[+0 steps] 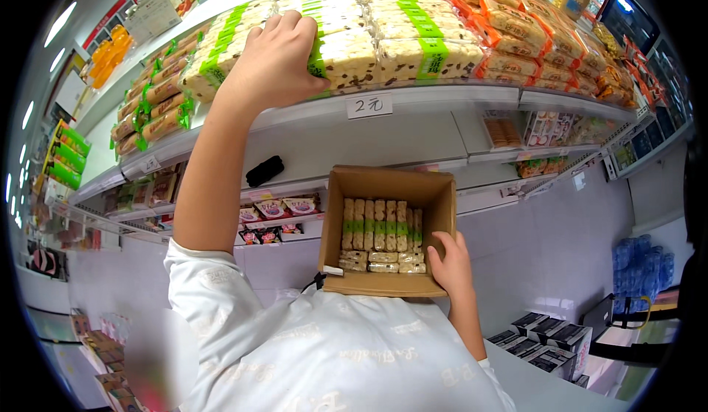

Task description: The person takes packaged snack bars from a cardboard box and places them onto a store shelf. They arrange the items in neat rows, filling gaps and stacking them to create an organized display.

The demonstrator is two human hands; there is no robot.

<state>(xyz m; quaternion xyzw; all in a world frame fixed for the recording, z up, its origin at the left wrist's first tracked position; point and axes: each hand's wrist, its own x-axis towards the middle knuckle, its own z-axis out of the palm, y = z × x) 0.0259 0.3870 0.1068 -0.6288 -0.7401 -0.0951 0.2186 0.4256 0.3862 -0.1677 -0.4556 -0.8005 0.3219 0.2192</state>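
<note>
My left hand (285, 61) reaches up to the top shelf and rests on the front of a stack of wrapped puffed-grain bars (345, 55) with green bands. Its fingers lie over the top and its thumb sits at the front edge; whether it grips a bar is hidden. Against my body stands an open cardboard box (387, 181), tilted so that its inside shows. My right hand (451, 263) holds the box's right wall, thumb inside. Within it, a row of green-banded bars (381, 227) stands upright, with more bars (383, 263) lying flat nearest me.
Orange-wrapped packs (514, 22) are piled right of the bars, and brown rolls in green-ended wrappers (166, 99) lie left. A handwritten price card (369, 106) hangs on the shelf edge. A black object (264, 171) lies one shelf down. Stacked cartons (545, 345) stand at lower right.
</note>
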